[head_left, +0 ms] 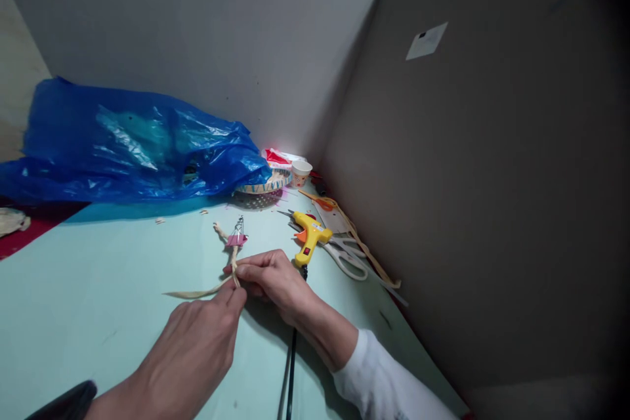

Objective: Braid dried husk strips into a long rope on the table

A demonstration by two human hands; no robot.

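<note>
In the head view, a braid of pale, straw-like strands (235, 254) runs down from a pink binder clip (237, 241) on the table. My right hand (278, 279) pinches the braid between thumb and fingers just below the clip. Close beneath it, my left hand (201, 331) is closed on the lower strands, its fingertips almost touching the right hand's. One loose strand (191, 294) sticks out leftward past the left hand and tapers to a point. A short knotted end (219, 230) shows above, beside the clip. My fingers partly hide the strands.
Right of my hands lie a yellow glue gun (311, 236) with a black cord (292, 367), white-handled scissors (349, 262) and orange-handled scissors (322, 202). Behind stand a paper cup (300, 174), a basket (260, 195) and a large blue plastic bag (132, 144). Walls border the table (73, 289).
</note>
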